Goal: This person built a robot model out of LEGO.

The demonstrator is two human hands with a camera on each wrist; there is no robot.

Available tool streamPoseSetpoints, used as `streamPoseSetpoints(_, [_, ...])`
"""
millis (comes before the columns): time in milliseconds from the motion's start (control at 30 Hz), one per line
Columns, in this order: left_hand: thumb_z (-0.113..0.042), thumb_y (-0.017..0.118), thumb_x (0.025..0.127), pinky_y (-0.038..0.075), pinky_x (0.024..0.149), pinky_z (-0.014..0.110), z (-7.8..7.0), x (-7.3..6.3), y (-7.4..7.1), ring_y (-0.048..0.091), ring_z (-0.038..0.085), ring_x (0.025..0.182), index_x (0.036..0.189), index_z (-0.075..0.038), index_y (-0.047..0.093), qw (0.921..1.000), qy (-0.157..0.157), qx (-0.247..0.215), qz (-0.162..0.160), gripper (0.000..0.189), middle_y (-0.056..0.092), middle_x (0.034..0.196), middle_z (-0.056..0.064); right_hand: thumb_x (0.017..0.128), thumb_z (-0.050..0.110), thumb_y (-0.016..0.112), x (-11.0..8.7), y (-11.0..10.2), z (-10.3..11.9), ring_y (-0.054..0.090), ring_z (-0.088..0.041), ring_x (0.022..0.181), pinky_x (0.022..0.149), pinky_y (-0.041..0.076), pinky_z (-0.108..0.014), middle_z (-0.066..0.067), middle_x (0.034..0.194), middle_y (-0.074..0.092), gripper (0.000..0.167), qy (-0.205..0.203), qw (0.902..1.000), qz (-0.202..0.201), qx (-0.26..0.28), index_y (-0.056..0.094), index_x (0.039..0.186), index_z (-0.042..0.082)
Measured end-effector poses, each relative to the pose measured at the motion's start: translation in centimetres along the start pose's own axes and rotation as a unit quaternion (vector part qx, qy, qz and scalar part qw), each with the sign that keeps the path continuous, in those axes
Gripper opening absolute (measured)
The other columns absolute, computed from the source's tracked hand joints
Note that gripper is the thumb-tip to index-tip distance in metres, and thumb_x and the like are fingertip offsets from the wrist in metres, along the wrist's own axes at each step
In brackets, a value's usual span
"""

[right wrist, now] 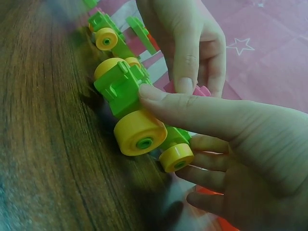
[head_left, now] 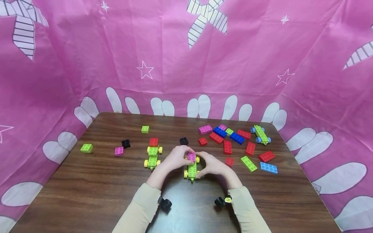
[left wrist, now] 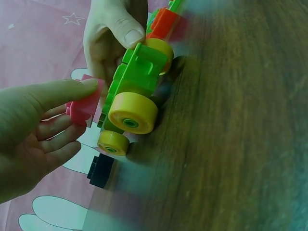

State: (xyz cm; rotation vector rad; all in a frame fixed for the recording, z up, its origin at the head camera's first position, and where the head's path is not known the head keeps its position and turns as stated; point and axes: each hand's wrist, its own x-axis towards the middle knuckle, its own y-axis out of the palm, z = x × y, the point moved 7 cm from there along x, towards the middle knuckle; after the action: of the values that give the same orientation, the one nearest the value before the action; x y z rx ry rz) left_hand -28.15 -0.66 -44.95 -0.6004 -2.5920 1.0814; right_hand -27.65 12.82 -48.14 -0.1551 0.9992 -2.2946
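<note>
My left hand (head_left: 178, 158) pinches a pink toy brick (head_left: 191, 157) between thumb and fingers. In the left wrist view the pink brick (left wrist: 86, 102) is tilted, just off the studs of a green wheeled base (left wrist: 132, 72). That base (head_left: 192, 170) has yellow wheels (right wrist: 139, 134) and stands on the table in front of me. My right hand (head_left: 215, 165) grips it from the right, the thumb on its near end and the fingers along its far side. To its left stands a similar green wheeled base (head_left: 152, 159) with a red brick (head_left: 153, 141) at its far end.
Black bricks (head_left: 184, 141) (head_left: 126, 143), a pink brick (head_left: 118, 151) and green bricks (head_left: 86, 148) (head_left: 145, 129) lie around the left and back. Several red, blue and pink bricks (head_left: 227, 147) spread over the right, near a green base with blue wheels (head_left: 261, 134). Pink cloth (head_left: 175, 64) hangs behind the table (head_left: 73, 194).
</note>
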Motion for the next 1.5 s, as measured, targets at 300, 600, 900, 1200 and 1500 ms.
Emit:
streamPoseSetpoints(300, [-0.018, 0.080, 0.082, 0.048, 0.101, 0.043, 0.40, 0.06, 0.71, 0.062, 0.027, 0.113, 0.114, -0.006, 0.069, 0.9999, -0.008, 0.003, 0.011, 0.036, 0.069, 0.117, 0.010, 0.071, 0.034, 0.088, -0.12, 0.12, 0.07, 0.040, -0.036, 0.137, 0.112, 0.034, -0.058, -0.017, 0.147, 0.046, 0.093, 0.001, 1.0000, 0.003, 0.008, 0.041, 0.145, 0.003])
streamPoseSetpoints(600, [-0.022, 0.079, 0.083, 0.048, 0.101, 0.043, 0.40, 0.07, 0.75, 0.061, 0.027, 0.114, 0.117, -0.006, 0.069, 0.9998, 0.001, 0.008, 0.016, 0.039, 0.068, 0.118, 0.010, 0.071, 0.034, 0.087, -0.06, 0.03, -0.24, 0.039, -0.037, 0.138, 0.111, 0.034, -0.060, -0.017, 0.148, 0.045, 0.093, 0.009, 1.0000, 0.003, -0.001, 0.041, 0.146, 0.004])
streamPoseSetpoints(900, [-0.022, 0.075, 0.087, 0.051, 0.097, 0.042, 0.18, -0.14, 0.44, 0.063, 0.024, 0.109, 0.117, -0.005, 0.070, 0.9997, 0.012, 0.000, 0.020, 0.035, 0.070, 0.115, 0.010, 0.070, 0.036, 0.088, 0.00, 0.04, -0.20, 0.041, -0.037, 0.137, 0.111, 0.034, -0.059, -0.017, 0.146, 0.046, 0.095, 0.001, 1.0000, 0.006, 0.000, 0.041, 0.145, 0.003])
streamPoseSetpoints(1200, [-0.025, 0.075, 0.087, 0.050, 0.096, 0.042, 0.37, -0.02, 0.52, 0.063, 0.024, 0.108, 0.117, -0.007, 0.070, 0.9997, -0.011, -0.016, 0.017, 0.035, 0.070, 0.114, 0.009, 0.071, 0.035, 0.087, 0.05, 0.02, -0.22, 0.042, -0.036, 0.136, 0.111, 0.035, -0.058, -0.018, 0.146, 0.047, 0.094, -0.006, 0.9999, 0.006, 0.009, 0.041, 0.145, 0.001])
streamPoseSetpoints(1500, [-0.024, 0.075, 0.087, 0.048, 0.101, 0.045, 0.28, -0.06, 0.56, 0.061, 0.028, 0.114, 0.118, -0.007, 0.070, 0.9993, -0.028, -0.016, 0.022, 0.036, 0.068, 0.118, 0.011, 0.070, 0.037, 0.088, 0.11, 0.06, -0.46, 0.044, -0.037, 0.134, 0.110, 0.036, -0.059, -0.018, 0.144, 0.049, 0.094, -0.011, 0.9999, -0.001, -0.002, 0.042, 0.144, 0.001])
